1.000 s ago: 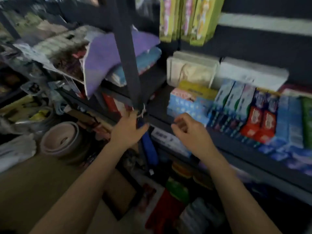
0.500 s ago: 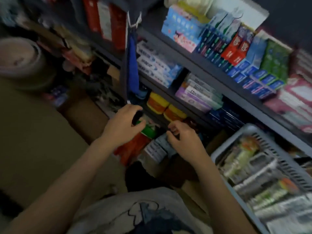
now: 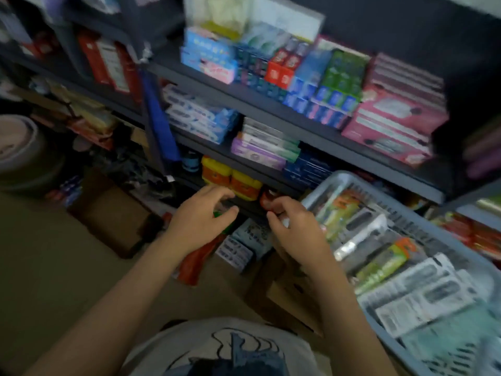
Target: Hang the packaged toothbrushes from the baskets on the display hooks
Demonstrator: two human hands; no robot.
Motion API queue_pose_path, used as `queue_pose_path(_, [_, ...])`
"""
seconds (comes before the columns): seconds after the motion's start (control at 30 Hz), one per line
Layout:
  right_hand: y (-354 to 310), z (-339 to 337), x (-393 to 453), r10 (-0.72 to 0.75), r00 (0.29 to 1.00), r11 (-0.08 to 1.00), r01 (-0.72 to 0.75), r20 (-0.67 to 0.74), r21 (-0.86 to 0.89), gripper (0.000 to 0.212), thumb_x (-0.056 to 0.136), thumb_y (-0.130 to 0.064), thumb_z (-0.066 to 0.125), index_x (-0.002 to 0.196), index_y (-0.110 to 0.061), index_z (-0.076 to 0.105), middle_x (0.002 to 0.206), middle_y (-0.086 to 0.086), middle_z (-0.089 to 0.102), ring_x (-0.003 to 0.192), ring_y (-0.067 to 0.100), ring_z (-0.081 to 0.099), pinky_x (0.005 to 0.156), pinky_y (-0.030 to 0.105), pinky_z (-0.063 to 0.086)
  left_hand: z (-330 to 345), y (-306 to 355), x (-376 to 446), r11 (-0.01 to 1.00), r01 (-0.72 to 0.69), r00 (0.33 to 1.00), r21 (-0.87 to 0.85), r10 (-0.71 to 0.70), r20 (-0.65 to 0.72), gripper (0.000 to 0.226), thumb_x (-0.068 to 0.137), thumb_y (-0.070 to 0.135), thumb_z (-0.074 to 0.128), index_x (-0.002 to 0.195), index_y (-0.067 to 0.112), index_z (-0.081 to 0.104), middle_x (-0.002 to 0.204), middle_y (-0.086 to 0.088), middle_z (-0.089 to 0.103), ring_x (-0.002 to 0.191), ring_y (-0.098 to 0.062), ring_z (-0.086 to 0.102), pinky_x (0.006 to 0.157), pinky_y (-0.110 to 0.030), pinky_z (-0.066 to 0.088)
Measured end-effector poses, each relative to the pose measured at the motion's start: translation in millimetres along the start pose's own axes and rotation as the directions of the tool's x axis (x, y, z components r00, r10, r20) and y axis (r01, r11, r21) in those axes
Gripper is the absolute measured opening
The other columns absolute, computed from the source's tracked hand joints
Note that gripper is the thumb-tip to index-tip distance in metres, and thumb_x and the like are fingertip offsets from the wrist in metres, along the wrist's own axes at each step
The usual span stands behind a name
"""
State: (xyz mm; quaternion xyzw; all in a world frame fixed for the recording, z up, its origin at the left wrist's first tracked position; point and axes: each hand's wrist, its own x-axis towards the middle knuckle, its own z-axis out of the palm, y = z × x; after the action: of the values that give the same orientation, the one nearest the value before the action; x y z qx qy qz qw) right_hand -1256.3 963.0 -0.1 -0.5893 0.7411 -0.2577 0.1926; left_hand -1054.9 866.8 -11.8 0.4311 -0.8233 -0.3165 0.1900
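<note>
A grey slatted basket [image 3: 342,177] stands at the right, below the shelves. It is full of packaged toothbrushes [image 3: 379,264], green-orange ones and black-and-white ones lying flat. My left hand [image 3: 199,219] hovers in front of the lowest shelf edge, fingers loosely curled and spread, holding nothing. My right hand [image 3: 294,226] hangs just left of the basket's near corner, fingers curled, with nothing plainly in it. No display hooks show in this view.
Dark shelves [image 3: 271,104] carry toothpaste boxes, pink boxes [image 3: 393,126] and yellow-orange tubs [image 3: 230,180]. A blue folded umbrella [image 3: 160,123] hangs on the shelf post. Cardboard boxes [image 3: 113,213] and loose packs lie on the floor below my hands.
The view has dropped from the upper shelves down to the low shelf and the basket. Both hands have come down from the shelf post and now hover near the basket's left corner.
</note>
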Motion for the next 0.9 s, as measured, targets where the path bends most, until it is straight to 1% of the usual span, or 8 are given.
queue_pose_path(0.2, [134.6,-90.5,-73.0,0.237,0.968,0.970,-0.240,-0.086,-0.036,0.031,0.101,-0.027,0.060,0.128,-0.011,0.061,0.124,0.007,0.061,0.106,0.024,0.062,0.087,0.043,0.053,122.5,115.6,39.8,0.995,-0.089,0.971,-0.040,0.096,0.217,0.036,0.099,0.043,0.058,0.131,0.026,0.055,0.124,0.015,0.046,0.112,-0.005,0.049,0.084,-0.027,0.042])
queue_pose_path(0.33, [202.7,-121.3,-99.9,0.299,0.931,0.922,-0.338,-0.209,-0.189,0.038,0.093,-0.030,0.070,0.126,-0.012,0.062,0.127,0.013,0.058,0.121,0.036,0.053,0.098,0.052,0.047,197.1,153.3,50.8,0.995,-0.079,0.934,-0.055,0.093,0.346,0.069,0.090,0.057,0.063,0.146,0.022,0.045,0.149,0.004,0.042,0.133,-0.015,0.045,0.104,-0.032,0.043])
queue_pose_path(0.43, [230.9,-128.7,-104.0,0.323,0.932,0.864,-0.362,-0.167,-0.349,0.068,0.085,-0.049,0.074,0.139,-0.014,0.052,0.139,0.015,0.051,0.134,0.038,0.044,0.112,0.057,0.030,235.8,166.6,55.2,0.998,-0.015,0.894,-0.053,0.037,0.446,0.084,0.087,0.055,0.070,0.154,0.019,0.034,0.157,0.001,0.035,0.141,-0.019,0.038,0.106,-0.028,0.036])
queue_pose_path(0.5, [246.1,-130.7,-104.1,0.390,0.917,0.823,-0.386,-0.081,-0.417,0.091,0.079,-0.066,0.071,0.150,-0.020,0.036,0.151,0.013,0.039,0.145,0.034,0.030,0.119,0.058,0.017,257.1,169.5,57.9,1.000,-0.013,0.866,0.006,0.008,0.499,0.102,0.080,0.066,0.071,0.158,0.020,0.024,0.162,0.000,0.029,0.146,-0.021,0.032,0.114,-0.036,0.034])
queue_pose_path(0.63, [258.4,-126.6,-99.0,0.391,0.920,0.821,-0.340,0.018,-0.459,0.105,0.077,-0.077,0.062,0.157,-0.022,0.022,0.159,0.008,0.030,0.151,0.029,0.019,0.122,0.057,-0.002,280.3,169.9,66.9,0.988,-0.067,0.907,0.137,0.003,0.421,0.121,0.064,0.082,0.071,0.159,0.027,0.018,0.160,-0.001,0.033,0.145,-0.025,0.032,0.113,-0.051,0.037])
queue_pose_path(0.77, [260.6,-124.2,-90.9,0.353,0.936,0.845,-0.319,-0.001,-0.429,0.099,0.075,-0.074,0.066,0.152,-0.024,0.029,0.150,0.004,0.041,0.147,0.026,0.030,0.124,0.056,-0.006,289.6,172.6,65.3,0.968,-0.061,0.891,0.242,-0.057,0.451,0.129,0.061,0.080,0.073,0.159,0.033,0.003,0.167,-0.001,0.011,0.153,-0.024,0.011,0.121,-0.058,0.014])
queue_pose_path(0.83, [261.0,-119.7,-86.9,0.339,0.940,0.852,-0.322,-0.034,-0.413,0.096,0.077,-0.073,0.065,0.150,-0.020,0.032,0.145,0.005,0.046,0.144,0.027,0.035,0.124,0.055,-0.008,290.6,170.5,64.3,0.967,-0.041,0.907,0.250,-0.069,0.416,0.125,0.060,0.075,0.076,0.158,0.032,0.010,0.164,-0.002,0.020,0.150,-0.025,0.017,0.119,-0.055,0.019])
queue_pose_path(0.9, [259.4,-113.3,-84.1,0.329,0.943,0.859,-0.324,-0.058,-0.395,0.091,0.081,-0.070,0.064,0.148,-0.017,0.034,0.140,0.007,0.051,0.140,0.028,0.040,0.122,0.055,-0.013,288.3,166.6,62.9,0.973,-0.002,0.935,0.230,-0.080,0.346,0.107,0.063,0.065,0.081,0.151,0.025,0.032,0.150,-0.006,0.039,0.139,-0.028,0.034,0.108,-0.047,0.036])
